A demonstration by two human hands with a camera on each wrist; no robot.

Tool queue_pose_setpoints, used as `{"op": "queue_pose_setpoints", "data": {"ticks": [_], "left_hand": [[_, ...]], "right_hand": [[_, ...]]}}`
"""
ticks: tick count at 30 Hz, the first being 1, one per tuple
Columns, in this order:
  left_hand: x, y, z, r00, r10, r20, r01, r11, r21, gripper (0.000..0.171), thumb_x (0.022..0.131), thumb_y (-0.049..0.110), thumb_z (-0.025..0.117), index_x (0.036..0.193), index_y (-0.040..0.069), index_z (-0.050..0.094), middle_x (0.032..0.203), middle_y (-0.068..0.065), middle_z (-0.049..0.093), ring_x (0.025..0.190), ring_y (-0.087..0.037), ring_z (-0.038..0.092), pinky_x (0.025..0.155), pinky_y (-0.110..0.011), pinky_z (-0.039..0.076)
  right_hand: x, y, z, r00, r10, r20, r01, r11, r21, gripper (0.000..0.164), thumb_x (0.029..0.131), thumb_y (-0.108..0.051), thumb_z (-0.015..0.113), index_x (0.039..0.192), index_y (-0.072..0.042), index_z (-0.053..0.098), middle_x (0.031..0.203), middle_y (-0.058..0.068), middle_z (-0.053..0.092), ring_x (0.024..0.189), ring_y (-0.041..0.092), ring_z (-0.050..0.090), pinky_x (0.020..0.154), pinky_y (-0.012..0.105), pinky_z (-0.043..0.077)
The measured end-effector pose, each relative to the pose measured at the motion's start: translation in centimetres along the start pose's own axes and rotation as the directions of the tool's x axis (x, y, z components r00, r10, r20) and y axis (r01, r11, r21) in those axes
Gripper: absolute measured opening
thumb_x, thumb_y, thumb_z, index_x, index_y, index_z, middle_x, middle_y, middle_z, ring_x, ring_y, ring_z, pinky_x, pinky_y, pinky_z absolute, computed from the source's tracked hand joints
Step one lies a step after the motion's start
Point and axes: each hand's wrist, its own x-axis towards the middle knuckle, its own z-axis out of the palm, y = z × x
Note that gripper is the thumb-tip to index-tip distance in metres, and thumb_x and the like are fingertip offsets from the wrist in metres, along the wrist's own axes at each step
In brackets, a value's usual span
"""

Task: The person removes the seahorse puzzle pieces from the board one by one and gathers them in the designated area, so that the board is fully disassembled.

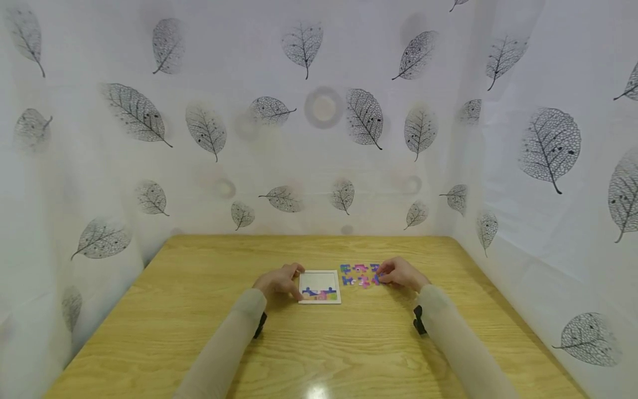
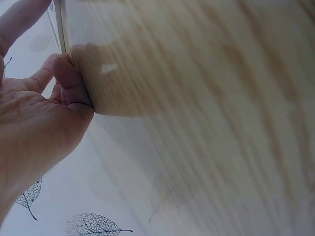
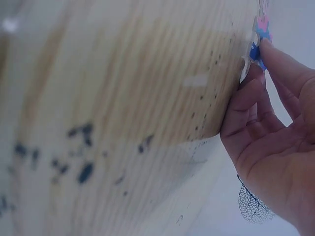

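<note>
A white square puzzle frame (image 1: 320, 271) lies on the table, its bottom row filled with colourful jigsaw pieces (image 1: 319, 295). My left hand (image 1: 279, 281) holds the frame by its left side, fingers at the upper left corner and thumb by the lower left one. In the left wrist view, the frame's thin edge (image 2: 60, 29) shows beside the fingers. To the frame's right lie several loose jigsaw pieces (image 1: 360, 268) in two rows. My right hand (image 1: 402, 274) pinches a blue jigsaw piece (image 3: 255, 51) at the right end of the lower row, its fingers partly covering it.
The wooden table (image 1: 309, 343) stretches out around the frame and pieces. Behind it and along both sides hangs a white curtain (image 1: 319, 166) printed with dark leaves. Black straps (image 1: 420, 320) sit around both wrists.
</note>
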Motion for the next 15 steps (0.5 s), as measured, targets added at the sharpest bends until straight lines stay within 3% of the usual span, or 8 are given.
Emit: {"op": "queue_pose_setpoints", "data": {"ticks": [15], "left_hand": [[0.19, -0.17, 0.06, 1.000, 0.027, -0.004, -0.027, 0.999, 0.039, 0.072, 0.070, 0.008, 0.085, 0.133, 0.010, 0.048, 0.139, -0.017, 0.046, 0.130, -0.035, 0.042, 0.114, -0.053, 0.028]], "right_hand": [[-0.01, -0.13, 0.06, 1.000, 0.000, 0.015, 0.001, 1.000, -0.023, 0.020, 0.086, -0.002, 0.071, 0.106, 0.001, 0.070, 0.094, 0.010, 0.067, 0.069, 0.012, 0.051, 0.061, 0.025, 0.047]]}}
